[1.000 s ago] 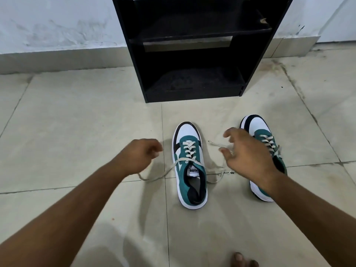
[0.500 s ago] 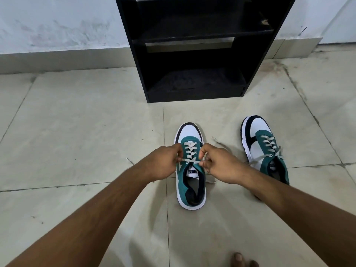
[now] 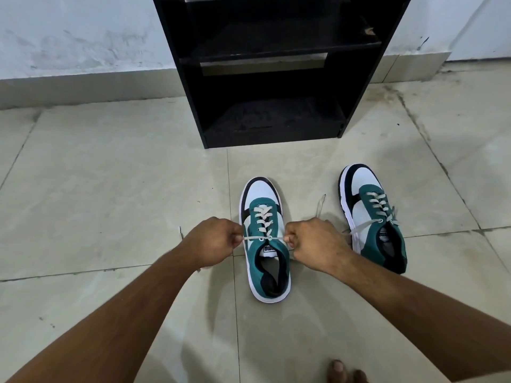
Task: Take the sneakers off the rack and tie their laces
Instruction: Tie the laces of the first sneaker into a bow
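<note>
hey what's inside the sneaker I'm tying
The sneaker between the hands holds nothing visible: only dark lining and a pale insole. Its toe interior is hidden under the tongue and laces.

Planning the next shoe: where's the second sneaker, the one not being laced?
In the head view, the second sneaker sits on the tiled floor at right, beside the right hand and in front of the black rack, laces loose.
</note>
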